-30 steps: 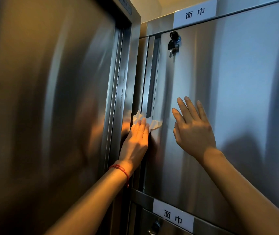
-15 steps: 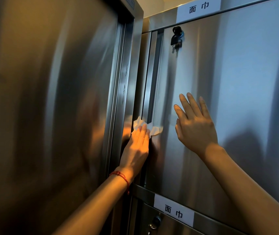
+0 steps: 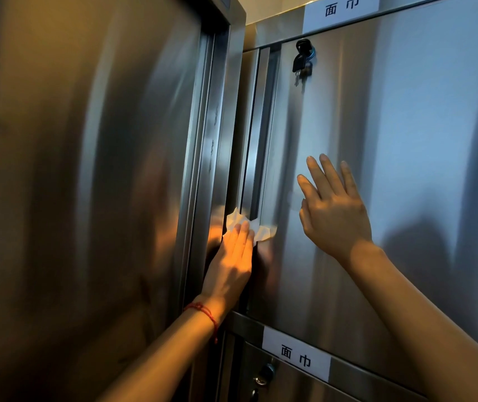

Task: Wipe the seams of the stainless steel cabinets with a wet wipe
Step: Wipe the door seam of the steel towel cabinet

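My left hand (image 3: 232, 259), a red string at its wrist, presses a crumpled white wet wipe (image 3: 246, 226) into the vertical seam (image 3: 256, 146) along the left edge of a stainless steel cabinet door (image 3: 406, 140). The wipe shows above and to the right of my fingertips. My right hand (image 3: 332, 210) lies flat on the door face to the right of the seam, fingers spread and pointing up, with nothing in it.
A tall steel door (image 3: 72, 184) with a dark frame stands close on the left. Keys (image 3: 301, 60) hang from the lock at the cabinet door's top. White labels (image 3: 340, 10) sit above and below (image 3: 295, 356) it. Another lock with keys (image 3: 262, 375) sits on the lower door.
My left hand and the wipe have slid a little lower along the seam. The view has tilted down slightly. My right hand stays flat on the door.
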The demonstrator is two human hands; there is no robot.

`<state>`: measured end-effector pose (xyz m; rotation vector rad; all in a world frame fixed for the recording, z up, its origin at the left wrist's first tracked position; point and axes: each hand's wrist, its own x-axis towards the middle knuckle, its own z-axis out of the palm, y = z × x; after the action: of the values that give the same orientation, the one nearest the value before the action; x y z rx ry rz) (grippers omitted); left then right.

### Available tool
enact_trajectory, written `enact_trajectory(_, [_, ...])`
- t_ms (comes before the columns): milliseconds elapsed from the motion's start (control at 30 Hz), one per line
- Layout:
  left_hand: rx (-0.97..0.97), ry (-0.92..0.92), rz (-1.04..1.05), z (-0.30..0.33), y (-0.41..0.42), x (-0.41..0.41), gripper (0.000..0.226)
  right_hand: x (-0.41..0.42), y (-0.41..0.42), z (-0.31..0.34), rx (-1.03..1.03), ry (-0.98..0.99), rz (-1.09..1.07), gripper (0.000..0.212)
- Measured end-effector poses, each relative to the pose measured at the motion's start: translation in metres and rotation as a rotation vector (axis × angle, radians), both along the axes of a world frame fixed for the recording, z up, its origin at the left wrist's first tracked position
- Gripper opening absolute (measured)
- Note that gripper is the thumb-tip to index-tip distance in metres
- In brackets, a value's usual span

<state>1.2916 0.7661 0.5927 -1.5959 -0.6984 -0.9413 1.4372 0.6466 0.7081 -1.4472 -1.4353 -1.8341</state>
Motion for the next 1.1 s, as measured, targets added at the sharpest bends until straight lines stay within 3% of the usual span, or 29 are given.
enact_trajectory(500, [-0.071,-0.012,-0.029,-0.026,-0.004,-0.003,0.041,-0.002,-0.002,0.000,0.006,0.000,0.012,0.042])
enact_trajectory(1100, [-0.272,-0.090,-0.158,-0.052,-0.015,-0.009,0.058,-0.002,0.004,-0.011,-0.007,-0.020,0.037,0.039])
